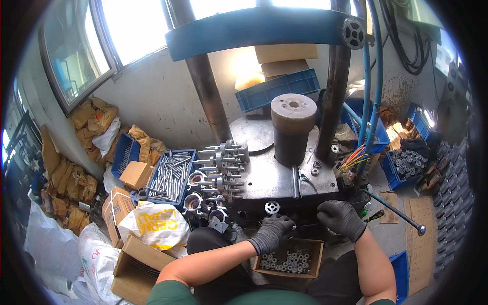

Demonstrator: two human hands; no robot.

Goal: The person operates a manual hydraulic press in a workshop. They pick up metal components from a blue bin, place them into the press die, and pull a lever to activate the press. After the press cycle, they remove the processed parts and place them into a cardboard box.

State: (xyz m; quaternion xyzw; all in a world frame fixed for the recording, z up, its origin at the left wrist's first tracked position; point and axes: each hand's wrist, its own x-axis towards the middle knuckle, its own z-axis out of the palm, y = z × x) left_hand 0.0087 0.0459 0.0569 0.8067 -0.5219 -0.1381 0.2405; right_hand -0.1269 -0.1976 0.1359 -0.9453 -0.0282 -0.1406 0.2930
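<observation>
Between the person's knees sits an open cardboard box (316,259) of small round metal parts (290,264), lying loose. Each looks light, rigid and hard to break; smooth metal may slip in a knit glove, so a pinch across the outer rim seems the surest hold.

Just beyond the box is the gloved left hand (274,234), its fingers curled, with a small bright spot at the fingertips; whether it grips a part cannot be told. Well apart from it, the gloved right hand (341,219) is bent inward, the fingers narrowly curled, and its contents are hidden.

Past the left hand, a slotted round piece (272,207) shows at the front of the press bed (264,178). On the bed lie a metal bar (295,183) and pliers (307,182), with shafts (223,162) grouped to the left. Behind them rises a thick cylinder (294,122), beneath a blue crossbeam (254,30).
</observation>
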